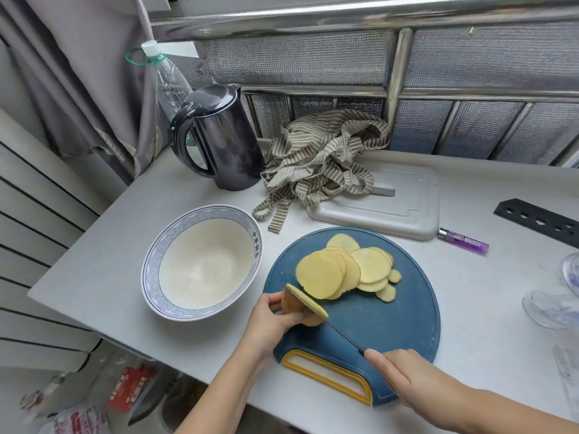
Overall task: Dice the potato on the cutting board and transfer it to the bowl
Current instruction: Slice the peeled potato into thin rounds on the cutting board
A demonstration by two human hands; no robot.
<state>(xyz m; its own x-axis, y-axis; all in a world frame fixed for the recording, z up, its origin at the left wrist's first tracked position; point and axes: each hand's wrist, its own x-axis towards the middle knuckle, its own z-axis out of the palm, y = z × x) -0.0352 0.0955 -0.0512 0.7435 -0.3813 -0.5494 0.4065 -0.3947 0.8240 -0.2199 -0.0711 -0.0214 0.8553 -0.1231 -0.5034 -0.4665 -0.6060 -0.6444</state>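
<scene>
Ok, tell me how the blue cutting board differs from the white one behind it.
The blue cutting board is round with a yellow handle; the white cutting board is rectangular. The blue one carries potato slices and the potato end that the left hand holds under the right hand's knife; the white one carries only part of a striped cloth. Both lie flat on the counter.

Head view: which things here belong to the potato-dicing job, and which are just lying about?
In the job: potato held by the left hand; knife held by the right hand; slices; cutting board; bowl, empty.

Lying about: kettle; bottle; striped cloth; white board; lighter; black strip; glassware.
</scene>
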